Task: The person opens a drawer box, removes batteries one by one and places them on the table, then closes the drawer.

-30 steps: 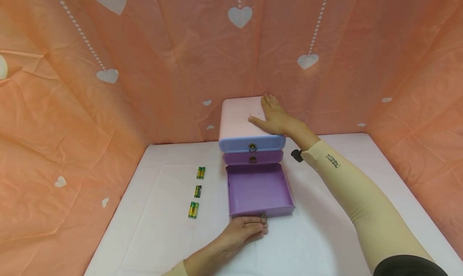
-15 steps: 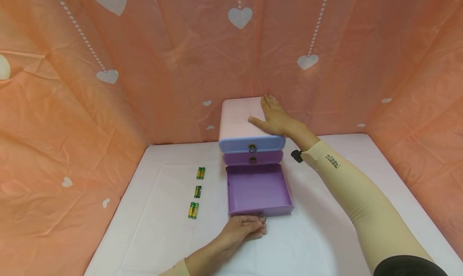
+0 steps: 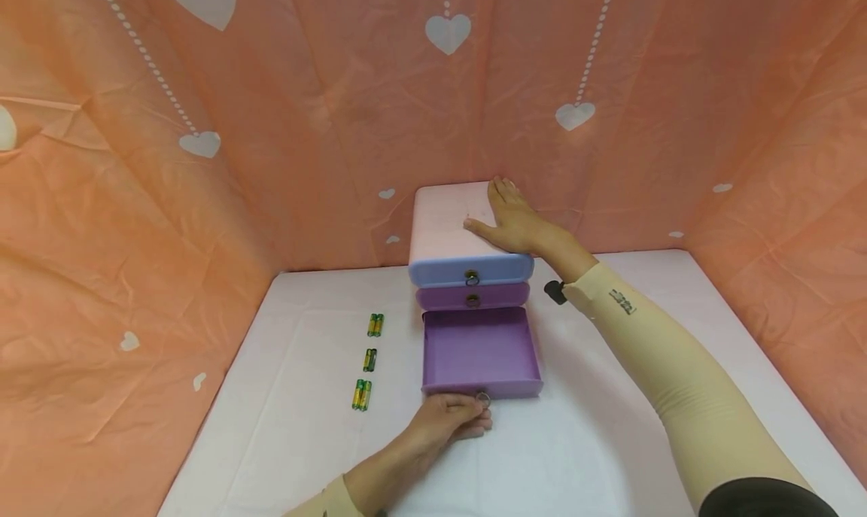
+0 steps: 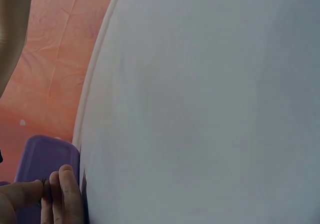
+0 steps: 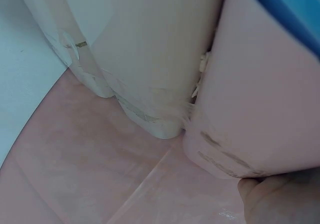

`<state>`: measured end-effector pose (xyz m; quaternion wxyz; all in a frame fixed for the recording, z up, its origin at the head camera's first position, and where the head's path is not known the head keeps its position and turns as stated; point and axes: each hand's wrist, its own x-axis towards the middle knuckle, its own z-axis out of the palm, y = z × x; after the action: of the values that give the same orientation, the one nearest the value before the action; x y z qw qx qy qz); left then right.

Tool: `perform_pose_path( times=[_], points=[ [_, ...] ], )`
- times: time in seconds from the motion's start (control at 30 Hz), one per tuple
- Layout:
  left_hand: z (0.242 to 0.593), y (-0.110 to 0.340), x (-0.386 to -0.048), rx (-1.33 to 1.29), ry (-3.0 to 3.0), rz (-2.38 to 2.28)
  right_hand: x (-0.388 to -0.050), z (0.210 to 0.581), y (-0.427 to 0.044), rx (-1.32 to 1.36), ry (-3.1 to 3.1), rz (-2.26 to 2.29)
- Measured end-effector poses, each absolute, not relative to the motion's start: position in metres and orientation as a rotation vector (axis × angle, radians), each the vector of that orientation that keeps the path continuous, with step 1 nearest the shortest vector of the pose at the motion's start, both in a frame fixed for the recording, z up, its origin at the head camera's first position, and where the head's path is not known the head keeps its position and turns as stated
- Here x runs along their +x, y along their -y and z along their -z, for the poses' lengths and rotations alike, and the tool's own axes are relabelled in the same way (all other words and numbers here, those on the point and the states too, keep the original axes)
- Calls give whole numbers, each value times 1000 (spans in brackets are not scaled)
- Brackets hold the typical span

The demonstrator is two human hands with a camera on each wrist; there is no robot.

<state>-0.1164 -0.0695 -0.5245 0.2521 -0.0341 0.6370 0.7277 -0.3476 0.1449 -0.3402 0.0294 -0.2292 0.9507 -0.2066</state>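
Observation:
A small chest of drawers [image 3: 447, 220] with a pink top stands at the back of the table. Its blue top drawer [image 3: 440, 273] and purple middle drawer [image 3: 440, 299] are in. The purple bottom drawer [image 3: 481, 348] is pulled out, with nothing inside. My left hand [image 3: 447, 419] is at that drawer's front, pinching its ring pull [image 3: 483, 399] between thumb and fingers; the left wrist view shows the thumb [image 4: 22, 194] against the ring. Spread flat, my right hand [image 3: 511, 220] rests on the chest's top right side. Its fingertips reach the chest's back edge in the right wrist view.
Left of the drawer lie three pairs of green and yellow batteries: a far pair [image 3: 375, 325], a middle pair [image 3: 369, 360] and a near pair [image 3: 362, 395]. An orange curtain [image 3: 339, 126] with hearts rises behind the white-covered table [image 3: 291, 427].
The bottom drawer has slid slightly inward toward the chest, its front shifting a little left. My left hand has moved along with it. My right hand has stayed in place.

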Motion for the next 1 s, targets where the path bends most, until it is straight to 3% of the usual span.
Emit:
perform_pose_path(
  times=[1.0],
  points=[
    [512,75,-163,17,-1787,-1996,-347,338,-145,-712,-2927,630]
  ],
)
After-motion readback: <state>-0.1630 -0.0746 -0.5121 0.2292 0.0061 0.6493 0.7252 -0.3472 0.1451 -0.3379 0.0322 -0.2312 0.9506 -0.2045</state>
